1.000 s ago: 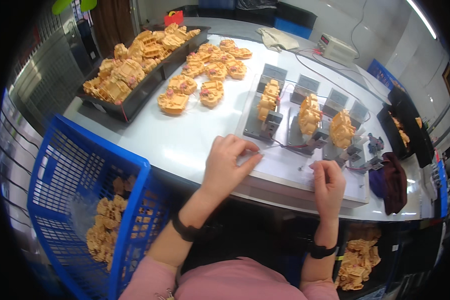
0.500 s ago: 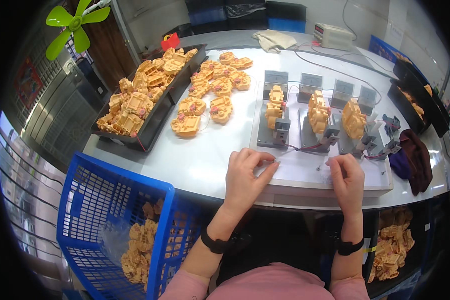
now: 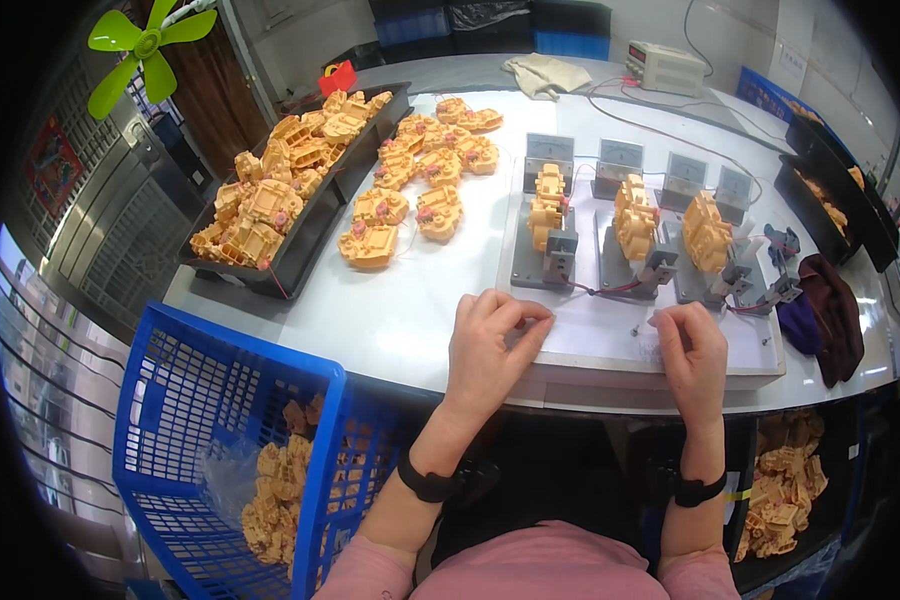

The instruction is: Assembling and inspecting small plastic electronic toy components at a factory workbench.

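Both hands rest at the table's [image 3: 400, 320] near edge, fingers curled down. The left hand [image 3: 490, 345] and right hand [image 3: 692, 350] hold nothing I can see.

- The left hand [image 3: 490, 345] and right hand [image 3: 692, 350] rest apart on the near edge of the bench [image 3: 410, 300], both on a flat board [image 3: 610, 345].
- Three fixtures [image 3: 625, 250] stand side by side on that board behind the hands, each carrying a moulded part.
- Four meters [image 3: 620, 160] line up behind the fixtures.
- Loose moulded parts [image 3: 420, 185] lie left of the fixtures; a tray [image 3: 300, 250] of more sits further left.
- A basket [image 3: 220, 440] stands below the bench, at the person's left.
- A fan [image 3: 150, 45] is far left, behind the tray.
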### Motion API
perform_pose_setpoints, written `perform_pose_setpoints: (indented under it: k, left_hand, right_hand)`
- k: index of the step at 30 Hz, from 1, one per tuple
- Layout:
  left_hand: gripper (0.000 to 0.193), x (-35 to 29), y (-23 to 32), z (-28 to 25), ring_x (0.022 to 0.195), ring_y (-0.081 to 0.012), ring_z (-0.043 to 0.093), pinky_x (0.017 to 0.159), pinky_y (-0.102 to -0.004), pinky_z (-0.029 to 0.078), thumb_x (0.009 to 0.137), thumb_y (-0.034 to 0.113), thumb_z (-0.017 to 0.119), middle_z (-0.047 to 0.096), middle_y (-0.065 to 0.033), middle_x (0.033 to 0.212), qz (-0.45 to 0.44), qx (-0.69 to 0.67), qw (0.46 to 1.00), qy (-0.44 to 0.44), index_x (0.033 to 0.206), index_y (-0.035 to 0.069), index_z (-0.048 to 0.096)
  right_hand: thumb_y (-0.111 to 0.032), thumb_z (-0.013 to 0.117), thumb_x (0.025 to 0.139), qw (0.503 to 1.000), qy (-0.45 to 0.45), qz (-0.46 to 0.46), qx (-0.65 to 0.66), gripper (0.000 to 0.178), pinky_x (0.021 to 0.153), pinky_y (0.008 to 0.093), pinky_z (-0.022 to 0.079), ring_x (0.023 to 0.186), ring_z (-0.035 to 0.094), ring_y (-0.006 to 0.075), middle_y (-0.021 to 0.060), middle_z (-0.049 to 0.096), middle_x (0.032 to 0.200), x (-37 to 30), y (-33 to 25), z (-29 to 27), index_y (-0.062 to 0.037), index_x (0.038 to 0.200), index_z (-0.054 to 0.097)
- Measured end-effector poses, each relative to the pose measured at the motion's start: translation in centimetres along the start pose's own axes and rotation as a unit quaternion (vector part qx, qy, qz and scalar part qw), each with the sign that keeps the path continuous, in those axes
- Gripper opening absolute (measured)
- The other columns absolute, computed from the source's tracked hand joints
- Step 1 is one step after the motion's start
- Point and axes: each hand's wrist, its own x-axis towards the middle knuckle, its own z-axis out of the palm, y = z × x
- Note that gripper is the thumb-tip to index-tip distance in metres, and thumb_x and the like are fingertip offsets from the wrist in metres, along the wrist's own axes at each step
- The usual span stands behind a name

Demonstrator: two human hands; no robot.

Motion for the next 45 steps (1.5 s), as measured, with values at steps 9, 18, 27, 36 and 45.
perform_pose_setpoints:
  k: [9, 18, 27, 36, 45]
  left_hand:
    - [0.007, 0.06, 0.04, 0.05, 0.083, -0.0179, 0.052, 0.078, -0.0314, 0.043, 0.083, 0.013, 0.076, 0.061, -0.0017, 0.084, 0.012, -0.004, 1.0, 0.0, 0.088, 0.009, 0.075]
    - [0.015, 0.12, 0.3, -0.06, 0.083, -0.0193, 0.053, 0.079, -0.0329, 0.042, 0.083, 0.019, 0.078, 0.061, -0.0027, 0.084, 0.003, 0.002, 1.0, 0.0, 0.094, 0.009, 0.074]
    - [0.017, 0.09, 0.29, -0.06, 0.083, -0.0201, 0.053, 0.079, -0.0341, 0.042, 0.083, 0.022, 0.078, 0.062, -0.0029, 0.085, 0.001, 0.004, 1.0, 0.0, 0.093, 0.01, 0.073]
    - [0.017, 0.09, 0.42, -0.22, 0.085, -0.0195, 0.051, 0.079, -0.0324, 0.041, 0.083, 0.019, 0.079, 0.059, -0.0033, 0.084, -0.007, -0.005, 1.0, -0.006, 0.094, 0.008, 0.074]
    - [0.016, 0.11, 0.37, -0.18, 0.085, -0.0193, 0.051, 0.079, -0.0321, 0.042, 0.082, 0.019, 0.079, 0.059, -0.0031, 0.084, -0.007, -0.009, 1.0, -0.002, 0.093, 0.008, 0.073]
  right_hand:
    - [-0.007, 0.068, 0.091, 1.0, 0.002, 0.005, 0.018, 0.01, 0.062, 0.0331, 0.042, 0.066, 0.054, 0.0225, 0.0094, 0.056, 0.074, 0.06, -0.08, -0.04, 0.0009, 0.086, 0.066]
    - [-0.009, 0.069, 0.092, 1.0, 0.005, -0.005, 0.022, 0.011, 0.061, 0.0328, 0.042, 0.066, 0.053, 0.0214, 0.0084, 0.057, 0.073, -0.02, 0.15, -0.02, 0.0005, 0.086, 0.066]
    - [-0.009, 0.069, 0.092, 1.0, 0.002, 0.001, 0.02, 0.011, 0.061, 0.0323, 0.042, 0.065, 0.054, 0.0212, 0.0084, 0.057, 0.074, -0.05, 0.03, -0.04, -0.0001, 0.087, 0.066]
    - [-0.009, 0.069, 0.091, 1.0, -0.002, -0.007, 0.012, 0.011, 0.061, 0.0334, 0.042, 0.066, 0.054, 0.0229, 0.0092, 0.057, 0.074, 0.04, 0.12, 0.01, -0.0003, 0.086, 0.066]
    - [-0.009, 0.069, 0.091, 1.0, -0.005, -0.005, 0.001, 0.011, 0.063, 0.0345, 0.042, 0.067, 0.054, 0.0248, 0.01, 0.057, 0.073, 0.06, 0.1, 0.01, -0.0003, 0.085, 0.065]
